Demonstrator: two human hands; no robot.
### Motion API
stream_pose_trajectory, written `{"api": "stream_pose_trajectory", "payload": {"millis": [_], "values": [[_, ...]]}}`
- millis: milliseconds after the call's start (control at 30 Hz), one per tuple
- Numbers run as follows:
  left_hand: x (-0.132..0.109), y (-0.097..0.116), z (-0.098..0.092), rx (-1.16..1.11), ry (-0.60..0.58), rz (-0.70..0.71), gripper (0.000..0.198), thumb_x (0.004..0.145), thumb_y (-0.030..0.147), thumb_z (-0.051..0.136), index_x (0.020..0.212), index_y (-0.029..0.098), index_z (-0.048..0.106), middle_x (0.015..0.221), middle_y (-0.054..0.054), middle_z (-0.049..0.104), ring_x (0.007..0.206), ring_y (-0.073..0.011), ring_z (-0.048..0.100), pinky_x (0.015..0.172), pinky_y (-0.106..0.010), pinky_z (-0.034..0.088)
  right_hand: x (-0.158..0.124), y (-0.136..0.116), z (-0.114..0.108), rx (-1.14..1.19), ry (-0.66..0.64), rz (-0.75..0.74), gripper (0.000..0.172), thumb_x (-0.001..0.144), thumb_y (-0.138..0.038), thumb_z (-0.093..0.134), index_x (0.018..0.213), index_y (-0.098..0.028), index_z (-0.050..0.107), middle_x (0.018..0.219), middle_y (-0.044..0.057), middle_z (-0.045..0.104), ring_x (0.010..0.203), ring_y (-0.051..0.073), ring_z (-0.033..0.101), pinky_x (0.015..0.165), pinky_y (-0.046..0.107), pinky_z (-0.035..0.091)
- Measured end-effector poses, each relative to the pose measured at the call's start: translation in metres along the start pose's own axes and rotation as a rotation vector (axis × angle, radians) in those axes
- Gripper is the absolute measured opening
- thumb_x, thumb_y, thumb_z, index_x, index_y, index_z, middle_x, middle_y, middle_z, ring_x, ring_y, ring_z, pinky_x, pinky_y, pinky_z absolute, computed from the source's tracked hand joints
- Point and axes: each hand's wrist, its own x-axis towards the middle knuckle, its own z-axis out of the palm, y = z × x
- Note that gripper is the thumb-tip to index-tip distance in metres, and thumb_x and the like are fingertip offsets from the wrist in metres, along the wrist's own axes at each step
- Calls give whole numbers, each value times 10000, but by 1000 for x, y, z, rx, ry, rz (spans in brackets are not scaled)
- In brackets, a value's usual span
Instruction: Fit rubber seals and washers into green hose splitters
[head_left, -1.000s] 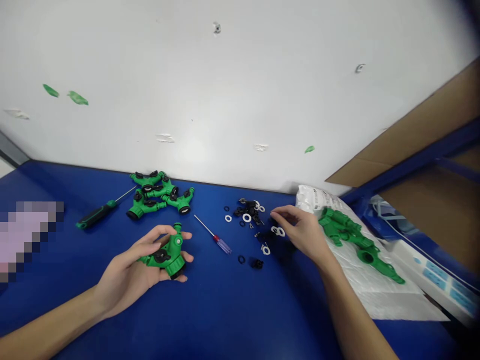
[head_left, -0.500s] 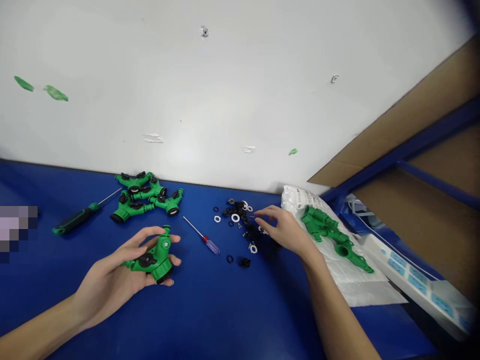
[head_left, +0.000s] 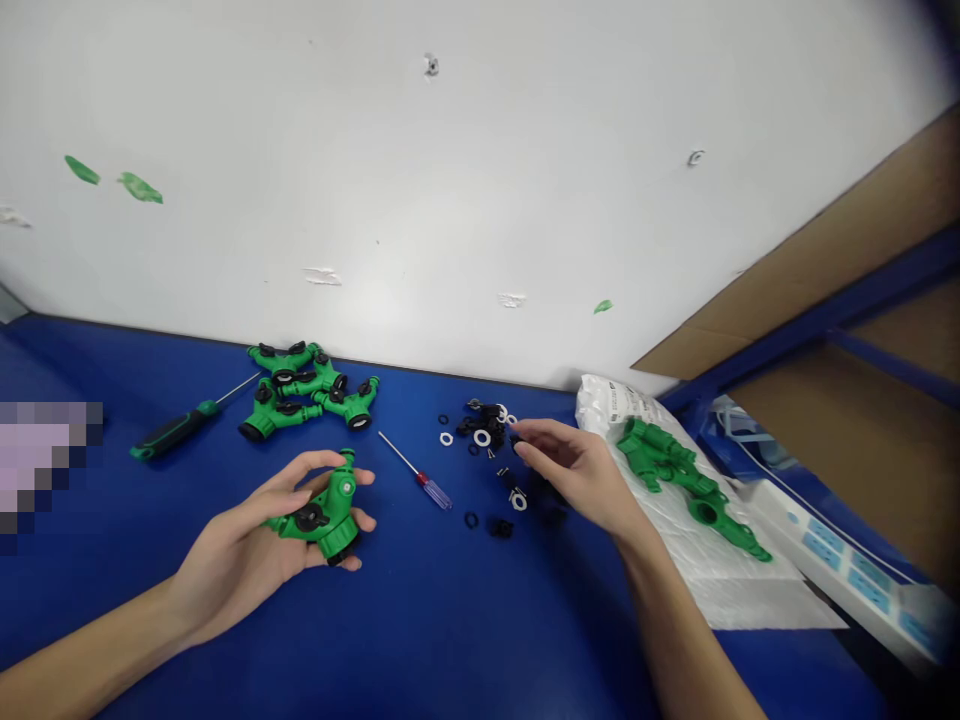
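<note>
My left hand (head_left: 255, 540) is wrapped round a green hose splitter (head_left: 339, 510) with a black valve lever. Its narrow end points away from me. My right hand (head_left: 574, 465) is over the right side of a heap of small black parts (head_left: 491, 425). Between its thumb and index finger is a small black part (head_left: 516, 441), mostly hidden by the fingers. White ring washers (head_left: 482, 438), black rings (head_left: 471, 520) and small screws lie around the heap. A small screwdriver (head_left: 433, 490) with a clear purple handle rests between the hands.
Several finished-looking green splitters (head_left: 349, 403) lie at the back left, beside a larger green-and-black screwdriver (head_left: 176, 430). At right, green splitter bodies (head_left: 660, 455) lie on a white padded bag (head_left: 720, 590), with a power strip (head_left: 847, 570) beyond. A white wall (head_left: 450, 200) closes off the back.
My right thumb and index finger have come together on a small black part. My left hand keeps its hold on the splitter. The whole view has shifted slightly.
</note>
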Motion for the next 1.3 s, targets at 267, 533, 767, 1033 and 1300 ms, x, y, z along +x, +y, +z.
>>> {"api": "stream_pose_trajectory", "payload": {"millis": [267,533,767,1033,1300], "values": [[-1,-7,-2,7,-72,12,271,897,215,449,1092,227,636,1210,-113,590,986,-326,606,763,-478,513,-13,-57,81,707,-316,-2,135,758,-261,755,879,-210,724,768,4,690,667,135,658,644,271,534],[-1,-27,-7,56,-133,90,287,905,201,511,1159,304,596,1256,-60,570,968,-237,591,858,-484,496,-27,-73,120,509,-66,-255,156,763,-120,680,891,-211,683,885,43,697,754,163,657,700,303,554],[-2,-34,-12,114,-39,91,551,895,231,579,1378,450,429,1528,2,352,1312,-278,408,1013,-445,401,-34,-71,128,602,-24,-179,94,764,-137,711,791,-217,671,927,68,706,933,248,715,786,363,590],[-4,-38,-13,233,-28,126,666,880,267,616,1442,475,324,1569,-11,267,1375,-313,338,1042,-473,391,-38,-68,134,755,-44,-46,52,735,-187,771,741,-224,734,927,58,705,822,213,714,551,281,618],[-2,-47,-22,328,-57,283,712,862,254,640,1479,396,314,1523,-67,374,1434,-346,249,1108,-527,319,-39,-71,131,657,65,-95,95,720,-143,768,708,-234,745,856,46,726,762,189,698,631,297,608]]}}
